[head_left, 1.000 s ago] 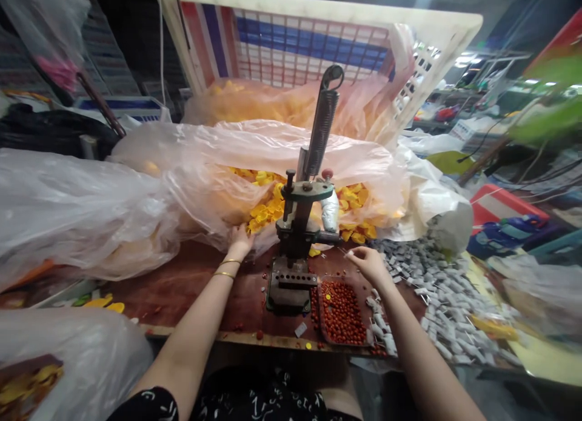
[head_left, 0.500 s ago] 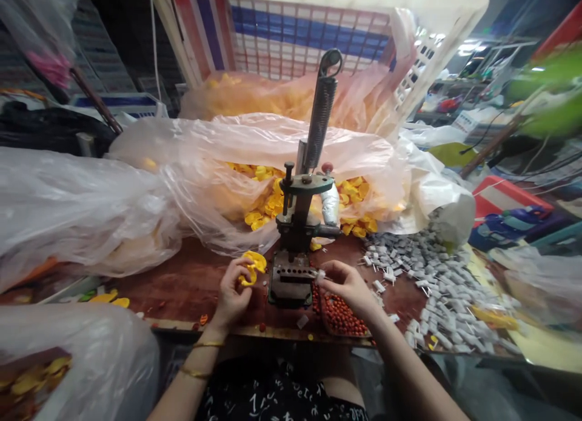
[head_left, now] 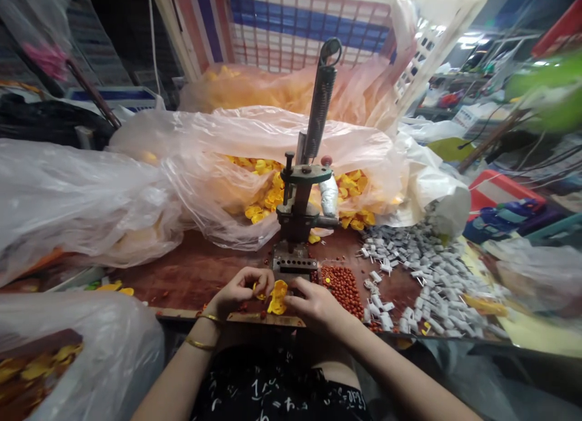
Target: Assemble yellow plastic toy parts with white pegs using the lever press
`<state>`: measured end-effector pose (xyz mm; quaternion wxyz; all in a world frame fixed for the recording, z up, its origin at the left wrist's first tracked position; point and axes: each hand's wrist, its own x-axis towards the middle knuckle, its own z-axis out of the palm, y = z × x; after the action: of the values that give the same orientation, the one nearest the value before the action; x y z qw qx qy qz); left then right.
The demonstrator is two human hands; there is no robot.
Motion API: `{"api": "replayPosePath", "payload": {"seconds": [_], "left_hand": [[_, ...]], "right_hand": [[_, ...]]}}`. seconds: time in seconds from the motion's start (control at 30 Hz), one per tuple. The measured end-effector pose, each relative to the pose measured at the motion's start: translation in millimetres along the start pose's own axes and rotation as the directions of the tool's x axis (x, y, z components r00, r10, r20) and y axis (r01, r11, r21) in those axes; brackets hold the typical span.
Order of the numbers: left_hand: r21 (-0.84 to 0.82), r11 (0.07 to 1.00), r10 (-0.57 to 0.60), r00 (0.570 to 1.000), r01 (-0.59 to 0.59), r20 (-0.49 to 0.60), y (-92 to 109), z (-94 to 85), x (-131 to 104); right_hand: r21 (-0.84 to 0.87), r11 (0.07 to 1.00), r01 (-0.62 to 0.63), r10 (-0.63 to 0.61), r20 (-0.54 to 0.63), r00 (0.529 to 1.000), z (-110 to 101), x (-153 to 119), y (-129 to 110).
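My left hand (head_left: 240,291) is closed on a yellow plastic shell piece (head_left: 260,289) close to the table's front edge. A second curved yellow shell piece (head_left: 277,297) shows between my hands; whether the two are joined I cannot tell. My right hand (head_left: 316,303) has its fingers curled in a pinch at the right side of that piece, and what they hold is hidden. Just beyond my hands stands a hand press (head_left: 297,218) with a tall spring and a foil-wrapped lever. At its base is a metal block (head_left: 294,263) with a row of holes.
Small red-brown beads (head_left: 343,291) fill a shallow tray to the right of the press. Many white parts with metal prongs (head_left: 448,300) are heaped farther right. Clear plastic bags (head_left: 82,197) crowd the left and back, with yellow shells (head_left: 273,200) spilling behind the press.
Both hands have come together and nearer to me, away from the press. The small white part between my right fingers no longer shows. The yellow shell has moved right with my left hand.
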<state>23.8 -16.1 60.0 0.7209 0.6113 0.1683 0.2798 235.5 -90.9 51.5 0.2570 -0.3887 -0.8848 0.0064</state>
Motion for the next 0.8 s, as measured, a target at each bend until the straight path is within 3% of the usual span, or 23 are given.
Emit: {"api": "replayPosePath", "payload": {"seconds": [0.13,0.3,0.4,0.47,0.57,0.63,0.7,0.73,0.8], "left_hand": [[-0.015,0.999,-0.05,0.999,0.05,0.014,1,2.8,3],[-0.28,0.959,-0.057,0.998,0.054,-0.004,-5,3.1,1],[-0.532,0.846,-0.063,0.989,-0.016,-0.13,-13,10.6,1],[-0.586,0.809,-0.148,0.949,-0.046,-0.279,-19,21.2,1],[-0.359,0.933,-0.143,0.88,-0.032,-0.453,-26,38.3,0],[-0.095,0.995,-0.055,0.882,0.011,-0.468,-31,43.8,-2],[0.087,0.994,-0.022,0.875,0.073,-0.484,-36,42.2,-5],[0.124,0.987,-0.019,0.851,0.099,-0.524,-39,39.4,-6],[0.092,0.986,-0.05,0.771,0.139,-0.635,-43,32.2,-8]], "right_hand": [[0.077,0.992,-0.099,0.095,0.05,0.994,2,-1,-4],[0.475,0.852,-0.219,0.256,-0.015,0.966,12,-1,-14],[0.661,0.718,-0.22,0.295,-0.002,0.956,17,1,-22],[0.681,0.697,-0.225,0.336,-0.034,0.941,20,1,-25],[0.585,0.766,-0.266,0.412,-0.128,0.902,23,1,-22],[0.53,0.793,-0.302,0.432,-0.138,0.891,19,-2,-14],[0.478,0.794,-0.375,0.466,-0.082,0.881,10,-7,-2],[0.42,0.788,-0.45,0.506,-0.027,0.862,5,-11,6],[0.187,0.741,-0.645,0.633,0.127,0.763,-4,-21,23]]}}
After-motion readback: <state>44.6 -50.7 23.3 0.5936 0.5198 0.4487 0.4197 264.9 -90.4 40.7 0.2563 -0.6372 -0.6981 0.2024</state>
